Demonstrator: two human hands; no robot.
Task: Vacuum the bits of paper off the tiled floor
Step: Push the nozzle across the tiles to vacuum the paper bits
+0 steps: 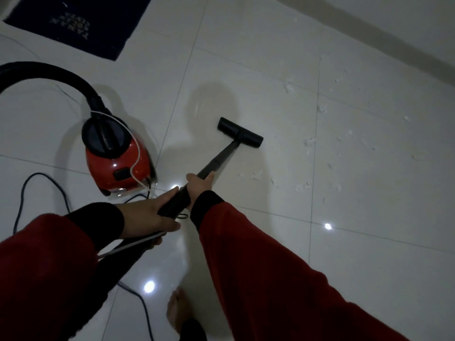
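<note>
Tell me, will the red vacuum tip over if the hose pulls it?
Probably not: the red vacuum sits low and wide on the tiled floor. It would likely slide or roll instead, since the tiles look glossy. The hose looks bendy, softening tugs.

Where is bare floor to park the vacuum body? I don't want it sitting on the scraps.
Bare tile lies between the dark blue doormat and the black floor nozzle, and lower right, beside the right sleeve. Crowded: white paper scraps scatter right of the nozzle toward the wall; the black power cord loops left of the red canister vacuum.
</note>
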